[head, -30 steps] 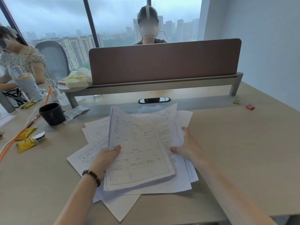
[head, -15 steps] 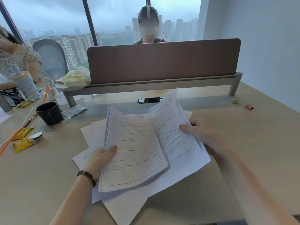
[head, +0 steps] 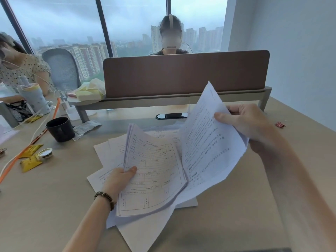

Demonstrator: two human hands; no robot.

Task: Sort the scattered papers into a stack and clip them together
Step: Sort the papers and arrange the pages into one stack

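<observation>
— Gripping the gathered stack point(head: 154, 175) left-handed point(head: 120, 179), right hand point(head: 249, 122) pinching loose sheets point(head: 209, 142) above the desk point(head: 227, 224).
— Lay them squarely on top, then grab that clip point(head: 280, 124).

High-rise office: shared desk point(head: 236, 206), divider screen point(head: 185, 73), mesh chair point(head: 61, 68), city-view windows point(head: 54, 24).

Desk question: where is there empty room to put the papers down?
Bare desk lies near the front edge, between the loose sheets and the right arm. Another patch sits front left, below the yellow packets. The back left is crowded around the black cup.
</observation>
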